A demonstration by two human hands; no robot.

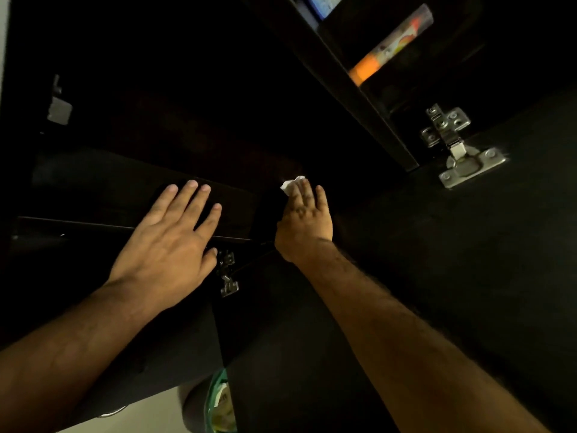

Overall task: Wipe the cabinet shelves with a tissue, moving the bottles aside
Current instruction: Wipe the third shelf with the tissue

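The dark cabinet shelf (199,145) fills the middle of the head view. My right hand (304,220) presses a white tissue (290,185) flat against the shelf, fingers straight; only a corner of the tissue shows past the fingertips. My left hand (175,235) rests with spread, straight fingers on the dark front edge (93,223) to the left and holds nothing. On an upper shelf at the top right lies a bottle with an orange cap (392,45), and part of a blue-and-white bottle (324,4) shows at the top edge.
A metal hinge (459,148) joins the open right door (468,260) to the cabinet. A smaller hinge (228,273) sits under my left hand. A metal catch (59,107) is at the far left. A green-rimmed container (220,404) stands below.
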